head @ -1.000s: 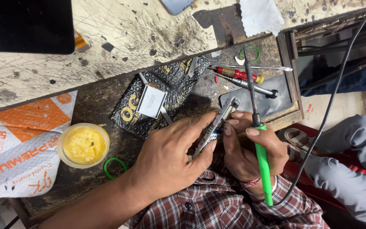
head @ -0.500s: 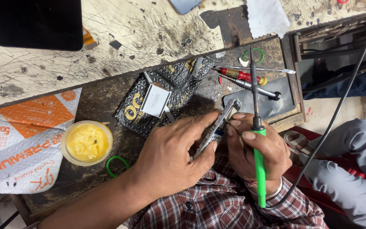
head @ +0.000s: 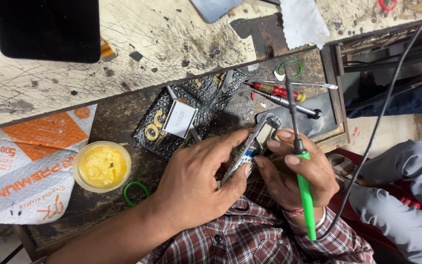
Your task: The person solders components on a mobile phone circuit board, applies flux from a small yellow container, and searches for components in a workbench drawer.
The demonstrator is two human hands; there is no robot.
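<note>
2 hands busy: left hand [head: 196, 181] grips phone frame [head: 250, 146], right hand [head: 294, 173] grips soldering iron [head: 301, 181].

green soldering iron [head: 305, 195]; yellow paste tub [head: 102, 166]

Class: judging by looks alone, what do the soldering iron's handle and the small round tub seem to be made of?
Soldering iron handle: likely plastic, a smooth, uniform bright green with a dark collar. Round tub: probably translucent plastic, since its pale rim lets the yellow paste inside show through.
</note>
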